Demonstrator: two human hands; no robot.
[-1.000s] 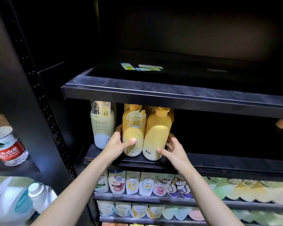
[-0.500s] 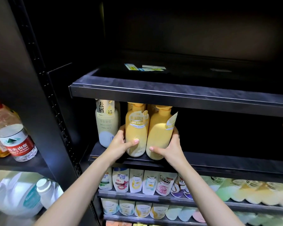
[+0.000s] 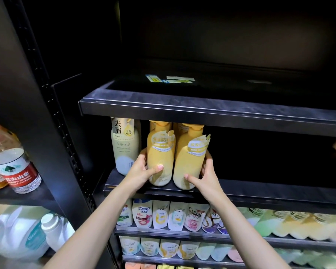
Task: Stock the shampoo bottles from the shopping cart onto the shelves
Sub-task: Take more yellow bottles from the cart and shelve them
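Standing on the middle shelf (image 3: 260,188), two yellow shampoo bottles sit side by side near its front edge. My left hand (image 3: 142,171) wraps the left yellow bottle (image 3: 160,158); my right hand (image 3: 206,176) cups the right yellow bottle (image 3: 190,162). Beside them stands a cream bottle (image 3: 124,146). Tall pump tops nearly reach the upper shelf (image 3: 202,111); lifting could snag them, and a careless nudge might topple one forward.

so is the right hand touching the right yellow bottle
Touching: the head view shows the right hand wrapped around the right yellow bottle, thumb across its front.
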